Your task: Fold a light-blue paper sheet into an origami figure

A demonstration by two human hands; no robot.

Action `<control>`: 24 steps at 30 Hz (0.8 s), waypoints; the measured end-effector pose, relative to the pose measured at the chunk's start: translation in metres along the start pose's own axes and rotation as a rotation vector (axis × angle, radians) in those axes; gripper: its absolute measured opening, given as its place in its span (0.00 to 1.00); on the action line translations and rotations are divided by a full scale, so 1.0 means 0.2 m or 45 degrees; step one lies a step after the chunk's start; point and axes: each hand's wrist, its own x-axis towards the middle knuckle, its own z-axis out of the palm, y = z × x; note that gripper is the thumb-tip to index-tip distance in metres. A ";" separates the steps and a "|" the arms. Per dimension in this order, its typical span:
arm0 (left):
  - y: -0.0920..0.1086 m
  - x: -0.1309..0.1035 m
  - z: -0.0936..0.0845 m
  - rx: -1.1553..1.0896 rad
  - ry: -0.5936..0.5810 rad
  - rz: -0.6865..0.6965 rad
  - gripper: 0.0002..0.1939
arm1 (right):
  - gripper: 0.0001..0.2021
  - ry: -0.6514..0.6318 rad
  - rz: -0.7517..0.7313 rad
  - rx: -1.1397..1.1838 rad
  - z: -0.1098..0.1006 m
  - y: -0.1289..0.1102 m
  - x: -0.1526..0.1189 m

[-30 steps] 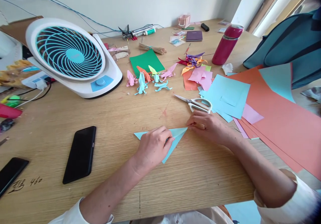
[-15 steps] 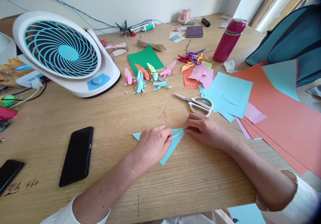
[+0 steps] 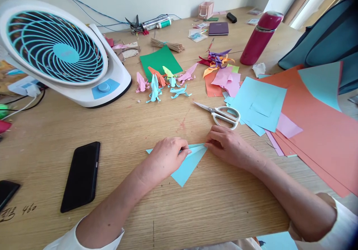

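A light blue sheet of paper, folded into a triangle, lies on the table with one corner pointing toward me. Along its upper edge a narrow flap is folded over. My left hand grips that flap between thumb and fingers and covers much of the triangle's left side. At the right corner, my right hand pinches the paper's tip with bent fingers. White-handled scissors rest just beyond my right hand, blades to the left. Several small folded paper figures in blue, pink, orange and green stand farther back.
A white fan stands at the left, above a black phone. Light blue sheets and large orange sheets cover the right side. A magenta bottle stands behind them, near a teal bag.
My left hand has slid slightly left along the fold, baring more of the triangle. My right hand stays at the right corner. The whole view has shifted a little.
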 end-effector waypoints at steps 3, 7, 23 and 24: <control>-0.02 0.01 -0.01 -0.070 -0.013 -0.015 0.11 | 0.10 0.004 0.029 -0.009 0.00 -0.01 0.01; -0.05 0.02 -0.02 -0.131 -0.009 -0.015 0.11 | 0.10 -0.008 0.080 -0.017 0.00 -0.02 0.01; -0.18 -0.03 -0.07 -0.133 -0.132 0.021 0.09 | 0.08 -0.017 0.179 -0.002 0.01 -0.04 0.02; -0.19 -0.03 -0.07 -0.136 -0.122 0.007 0.09 | 0.08 -0.018 0.175 -0.002 0.01 -0.04 0.02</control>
